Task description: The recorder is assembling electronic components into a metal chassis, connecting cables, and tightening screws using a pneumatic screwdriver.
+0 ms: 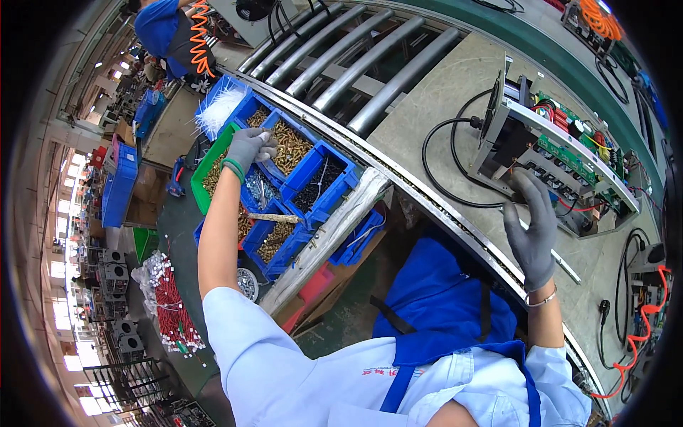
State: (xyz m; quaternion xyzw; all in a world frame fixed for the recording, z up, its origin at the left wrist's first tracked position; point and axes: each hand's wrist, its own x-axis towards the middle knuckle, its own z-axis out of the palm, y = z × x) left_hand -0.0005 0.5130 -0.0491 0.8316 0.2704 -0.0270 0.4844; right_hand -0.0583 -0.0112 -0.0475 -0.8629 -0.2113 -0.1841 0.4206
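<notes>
Item one: our left hand [249,148], in a grey glove with a green cuff, fingers curled together over the blue parts bin [290,142] of brass-coloured screws [288,148]; we cannot tell whether it has pinched any.

Item two: beside that hand toward our body, a green bin [208,173] of similar brass pieces; beyond its fingertips, a bin of white cable ties [217,108].

Item three: to the right of the left hand, a blue bin of dark screws [318,185]; below it, nearer us, further blue bins [274,242] of small hardware.

Item four: our right hand [533,228], grey-gloved, fingers spread apart and pressed flat against the near face of the open metal chassis [530,153], which stands on the grey surface [434,92].

Item five: inside the chassis, above the right hand, green circuit boards [569,153] with red wires.

Item six: left of the right hand, a black cable [441,178] looping from the chassis across the surface.

Item seven: beyond both hands, a roller conveyor [356,57].

Item eight: far above the left hand, another person in blue [160,28], beside an orange coiled hose [200,35].

Item nine: well below the left hand, a bundle of red and white parts [171,299].
</notes>
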